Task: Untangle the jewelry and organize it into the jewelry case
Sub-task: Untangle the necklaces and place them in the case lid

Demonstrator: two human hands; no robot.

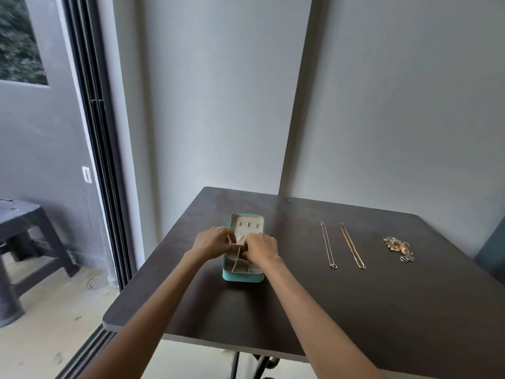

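An open teal jewelry case (242, 277) with a cream lining lies on the dark table (355, 310), left of centre. Both hands meet over its middle. My left hand (211, 240) and my right hand (261, 248) pinch a small cream flap or pouch (240, 240) inside the case. Two thin chains lie straight on the table to the right, a silver one (328, 244) and a gold one (352, 246). Further right sits a small pile of mixed jewelry (399, 248).
The table stands in a corner against grey walls. A sliding glass door frame (103, 160) runs down the left, with a dark bench (24, 231) outside on the balcony floor. A dark chair edge (492, 250) shows at the far right.
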